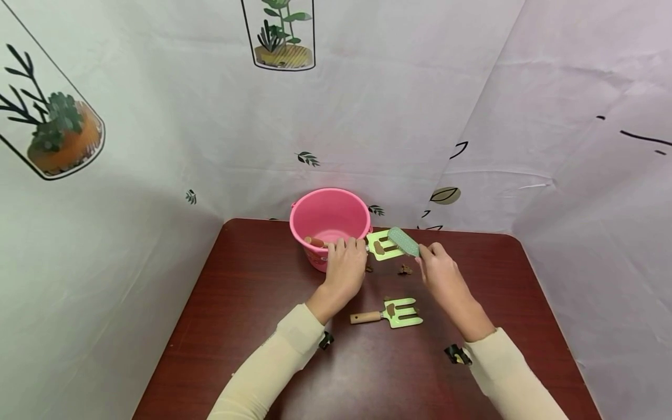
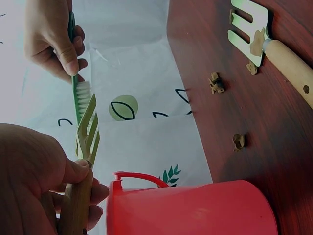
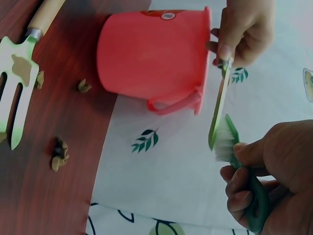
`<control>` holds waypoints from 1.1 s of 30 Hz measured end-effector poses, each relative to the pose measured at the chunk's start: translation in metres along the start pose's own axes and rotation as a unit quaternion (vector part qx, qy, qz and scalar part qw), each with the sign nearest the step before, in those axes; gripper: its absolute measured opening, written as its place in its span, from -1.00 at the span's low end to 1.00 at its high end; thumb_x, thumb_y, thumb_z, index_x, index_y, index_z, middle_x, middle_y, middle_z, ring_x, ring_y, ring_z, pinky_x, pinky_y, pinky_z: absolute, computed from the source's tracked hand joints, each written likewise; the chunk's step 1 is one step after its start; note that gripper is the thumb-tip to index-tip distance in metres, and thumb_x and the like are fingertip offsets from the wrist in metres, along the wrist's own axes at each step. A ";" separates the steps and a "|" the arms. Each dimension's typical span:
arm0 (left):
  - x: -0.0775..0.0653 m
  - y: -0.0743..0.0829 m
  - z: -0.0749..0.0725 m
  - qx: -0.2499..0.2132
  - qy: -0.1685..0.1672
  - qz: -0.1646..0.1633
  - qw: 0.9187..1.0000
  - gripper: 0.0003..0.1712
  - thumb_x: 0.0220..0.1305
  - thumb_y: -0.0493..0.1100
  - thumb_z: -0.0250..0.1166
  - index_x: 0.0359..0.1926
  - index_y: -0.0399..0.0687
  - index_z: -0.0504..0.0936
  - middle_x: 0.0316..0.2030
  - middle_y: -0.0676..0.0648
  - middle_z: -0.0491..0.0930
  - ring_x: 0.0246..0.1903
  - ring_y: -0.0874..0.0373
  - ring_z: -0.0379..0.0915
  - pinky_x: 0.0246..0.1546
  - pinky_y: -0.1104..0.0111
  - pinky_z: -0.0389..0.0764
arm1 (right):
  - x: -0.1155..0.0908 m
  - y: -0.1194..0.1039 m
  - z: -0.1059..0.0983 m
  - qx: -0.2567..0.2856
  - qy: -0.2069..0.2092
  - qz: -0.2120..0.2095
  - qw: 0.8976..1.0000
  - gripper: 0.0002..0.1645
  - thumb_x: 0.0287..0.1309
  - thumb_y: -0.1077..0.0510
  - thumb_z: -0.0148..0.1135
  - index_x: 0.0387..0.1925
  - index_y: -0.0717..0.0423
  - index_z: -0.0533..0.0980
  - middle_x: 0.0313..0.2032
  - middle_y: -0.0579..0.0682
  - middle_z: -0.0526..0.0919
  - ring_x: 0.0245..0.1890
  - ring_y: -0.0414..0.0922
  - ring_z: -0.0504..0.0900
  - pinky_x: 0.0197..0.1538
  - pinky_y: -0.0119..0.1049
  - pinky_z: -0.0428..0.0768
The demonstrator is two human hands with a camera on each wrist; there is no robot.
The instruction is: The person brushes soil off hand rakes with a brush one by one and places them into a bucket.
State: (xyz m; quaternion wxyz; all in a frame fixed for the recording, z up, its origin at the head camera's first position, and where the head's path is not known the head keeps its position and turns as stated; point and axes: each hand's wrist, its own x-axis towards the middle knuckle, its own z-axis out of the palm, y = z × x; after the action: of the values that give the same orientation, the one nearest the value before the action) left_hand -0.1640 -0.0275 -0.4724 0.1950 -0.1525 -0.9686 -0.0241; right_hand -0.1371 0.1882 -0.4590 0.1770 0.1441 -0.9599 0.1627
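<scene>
Light-green three-pronged metal fork with a wooden handle (image 1: 375, 238) is being held level near the centre of the head view, its prongs pointing to the right and a brown smear showing on its flat part. At the far left of this view, a pale cloth wall with printed potted plants (image 1: 147, 134) is hanging beside the dark reddish-brown table (image 1: 236, 303). At the centre, a round pink plastic bucket (image 1: 336, 213) is standing on the table near its back edge, and the handle end of the held fork is reaching over its front rim. Just in front of the bucket, the left hand (image 1: 346, 265), coming from a cream sleeve (image 1: 275, 356), is holding the fork; its fingers are wrapping around the wooden handle, and the thumb is pressing close to the metal neck. Below and a little right, a second light-green fork with wooden handle (image 1: 401, 312) is lying on the table, also bearing brown smear. Near it, small brown crumbly pieces (image 1: 405, 269) are lying on the table. Farther right, a green oval brush with white bristles (image 1: 403, 241) is facing the prongs; whether all bristles are touching, I cannot tell. At right of centre, the right hand (image 1: 441, 271) is gripping the brush, its fingers curling around the handle.
</scene>
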 end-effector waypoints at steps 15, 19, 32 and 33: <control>-0.003 -0.001 0.002 -0.022 -0.007 -0.001 1.000 -0.91 0.40 -0.17 0.29 -0.21 -0.11 0.61 -0.36 -0.07 0.57 -0.33 -0.02 0.42 -0.21 0.14 0.34 | -0.003 0.028 -0.003 -0.007 0.029 0.020 0.999 -0.69 0.36 0.36 0.23 0.05 0.52 0.53 -0.21 0.37 0.50 -0.38 0.26 0.65 -0.32 0.12 0.67; -0.004 -0.001 0.001 -0.030 -0.008 -0.001 1.000 -0.92 0.41 -0.19 0.28 -0.21 -0.12 0.60 -0.36 -0.08 0.56 -0.32 -0.02 0.40 -0.24 0.14 0.33 | -0.001 0.031 -0.006 0.011 0.053 0.009 0.998 -0.68 0.32 0.38 0.26 0.04 0.52 0.55 -0.23 0.36 0.51 -0.38 0.24 0.64 -0.32 0.12 0.65; 0.001 0.000 0.001 -0.042 -0.024 -0.004 0.999 -0.83 0.27 -0.18 0.38 -0.17 -0.13 0.60 -0.32 -0.09 0.58 -0.29 -0.05 0.43 -0.18 0.02 0.39 | 0.008 0.003 -0.011 0.045 0.060 -0.048 0.996 -0.64 0.26 0.38 0.33 0.06 0.51 0.59 -0.27 0.26 0.54 -0.40 0.08 0.59 -0.36 -0.05 0.62; 0.001 0.000 0.001 -0.039 -0.024 -0.006 0.999 -0.82 0.26 -0.17 0.39 -0.17 -0.12 0.60 -0.31 -0.09 0.59 -0.28 -0.06 0.45 -0.17 0.00 0.41 | 0.007 0.000 -0.011 0.046 0.053 -0.048 0.996 -0.63 0.27 0.37 0.33 0.07 0.51 0.59 -0.27 0.25 0.54 -0.40 0.06 0.59 -0.36 -0.07 0.62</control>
State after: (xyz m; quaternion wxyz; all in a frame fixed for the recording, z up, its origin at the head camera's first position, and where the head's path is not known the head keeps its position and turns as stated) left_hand -0.1654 -0.0269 -0.4725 0.1659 -0.1551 -0.9721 -0.0591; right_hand -0.1407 0.1906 -0.4465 0.2281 0.1888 -0.9327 0.2058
